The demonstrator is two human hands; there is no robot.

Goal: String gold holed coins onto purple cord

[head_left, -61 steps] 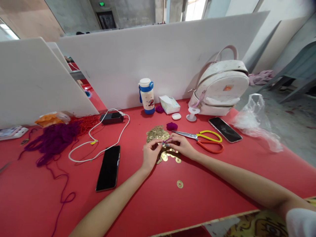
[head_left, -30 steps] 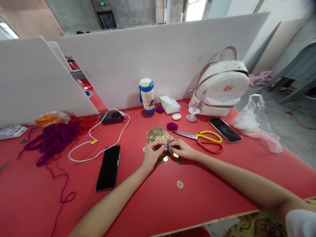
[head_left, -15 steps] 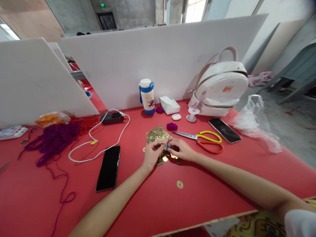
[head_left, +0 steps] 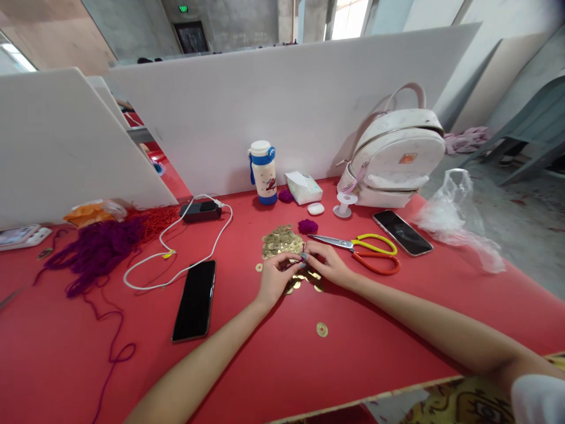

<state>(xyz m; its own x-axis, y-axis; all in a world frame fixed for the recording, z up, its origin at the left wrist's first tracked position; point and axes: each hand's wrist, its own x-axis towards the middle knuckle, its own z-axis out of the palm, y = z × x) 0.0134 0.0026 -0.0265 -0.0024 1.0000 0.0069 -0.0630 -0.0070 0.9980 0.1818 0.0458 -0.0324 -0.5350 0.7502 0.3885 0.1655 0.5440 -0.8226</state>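
Note:
Above a pile of brass-coloured coins (head_left: 282, 238), my left hand (head_left: 276, 275) and my right hand (head_left: 327, 263) meet at the fingertips. Both are closed in a pinch on a short piece of purple yarn (head_left: 303, 249), of which only a small bit shows. Whether a coin is also between the fingers I cannot make out. One coin with a square hole (head_left: 322, 330) lies alone nearer the table's front edge. A small ball of purple yarn (head_left: 308, 227) sits just beyond my right hand, and scissors (head_left: 353, 244) with yellow and orange handles lie beside it.
On the red table (head_left: 256, 365) a black phone (head_left: 194, 300) and white cable (head_left: 145, 287) lie left, with a purple yarn heap (head_left: 95, 253) farther out. A bottle (head_left: 263, 174), spool (head_left: 344, 206), backpack (head_left: 392, 159), second phone (head_left: 402, 233) and plastic bag (head_left: 459, 218) stand or lie behind and right.
My fingertips have drawn together and shifted slightly to the right. Less of the yarn end sticks out between them now. Everything else lies as before.

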